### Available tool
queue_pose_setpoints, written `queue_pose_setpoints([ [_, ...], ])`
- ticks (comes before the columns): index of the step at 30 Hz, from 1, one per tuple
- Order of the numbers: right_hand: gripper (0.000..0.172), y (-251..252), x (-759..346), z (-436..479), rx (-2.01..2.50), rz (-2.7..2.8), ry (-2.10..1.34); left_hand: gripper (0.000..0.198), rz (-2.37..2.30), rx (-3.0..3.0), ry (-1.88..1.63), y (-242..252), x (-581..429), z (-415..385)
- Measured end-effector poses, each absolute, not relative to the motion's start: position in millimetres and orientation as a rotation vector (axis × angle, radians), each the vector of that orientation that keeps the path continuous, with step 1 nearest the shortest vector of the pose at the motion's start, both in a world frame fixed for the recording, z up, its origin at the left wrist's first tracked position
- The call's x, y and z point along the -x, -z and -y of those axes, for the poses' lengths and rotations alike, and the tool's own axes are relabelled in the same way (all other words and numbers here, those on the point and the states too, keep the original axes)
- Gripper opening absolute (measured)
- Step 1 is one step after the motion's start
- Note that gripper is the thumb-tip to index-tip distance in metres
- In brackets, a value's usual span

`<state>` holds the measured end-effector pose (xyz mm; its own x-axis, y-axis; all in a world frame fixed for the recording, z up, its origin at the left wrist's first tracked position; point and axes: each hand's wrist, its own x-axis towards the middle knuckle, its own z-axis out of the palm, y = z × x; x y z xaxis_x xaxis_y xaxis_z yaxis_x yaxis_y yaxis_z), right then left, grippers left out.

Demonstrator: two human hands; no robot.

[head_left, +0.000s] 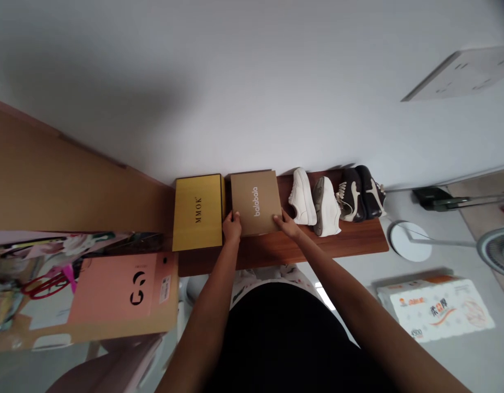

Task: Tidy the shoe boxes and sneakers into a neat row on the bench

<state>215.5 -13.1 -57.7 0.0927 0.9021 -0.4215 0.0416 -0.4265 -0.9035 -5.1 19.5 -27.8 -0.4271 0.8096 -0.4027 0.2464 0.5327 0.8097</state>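
Observation:
A brown shoebox (pixel 252 199) marked "balabala" rests on a dark wooden shelf top (pixel 350 240), close to the wall. My left hand (pixel 232 226) grips its near left edge, thumb on the lid. At its near right corner, my right hand (pixel 286 222) holds on with the thumb on top; the fingers of both hands are partly hidden by the box sides. Just left of it sits a yellow box (pixel 198 224) marked "MMOK". To the right stand a white shoe (pixel 304 199), a grey-white shoe (pixel 327 207) tipped on its side, and a pair of dark sneakers (pixel 356 194).
A desk at left holds a pink box (pixel 112 289) and red scissors (pixel 47 284). On the floor at right lie a tissue pack (pixel 440 308) and a fan's round white base (pixel 409 240). A dustpan (pixel 434 199) is by the wall, below a socket plate (pixel 464 73).

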Motion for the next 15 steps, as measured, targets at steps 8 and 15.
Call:
queue_pose_setpoints([
  [8,0.071,12.7,-287.3,61.2,1.682,0.882,-1.172,0.047,-1.603,-1.175,-0.969,-18.7,-61.6,21.4],
  [15,0.072,33.8,-390.7,110.6,2.152,0.963,-0.64,0.078,-1.377,-1.094,-0.606,12.5,-177.3,31.0],
])
